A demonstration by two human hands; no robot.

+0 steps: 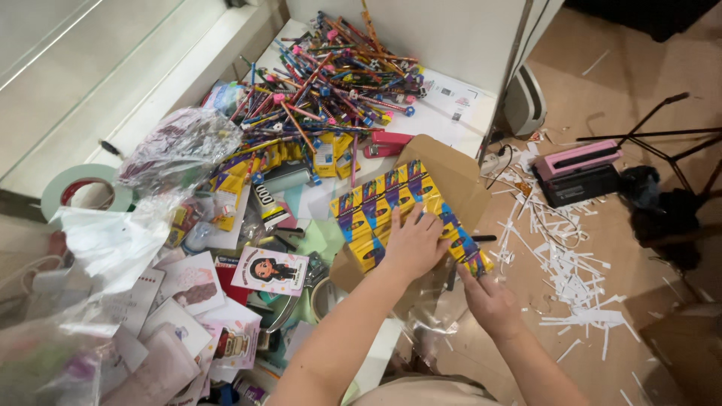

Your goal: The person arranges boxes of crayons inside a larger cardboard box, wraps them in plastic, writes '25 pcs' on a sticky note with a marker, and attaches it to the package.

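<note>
Hands [414, 244] on yellow crayon boxes [391, 207].

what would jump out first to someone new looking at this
The heap of colourful pencils at the top of the cluttered table, then the rows of yellow crayon boxes in an open cardboard box. The left hand lies flat on them, the right hand at their near end; white paper scraps litter the floor.

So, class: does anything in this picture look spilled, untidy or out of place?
Yes. White paper strips lie scattered across the floor right of the table, and pencils sit in a loose heap. Both hands, left and right, rest on yellow boxes.
</note>
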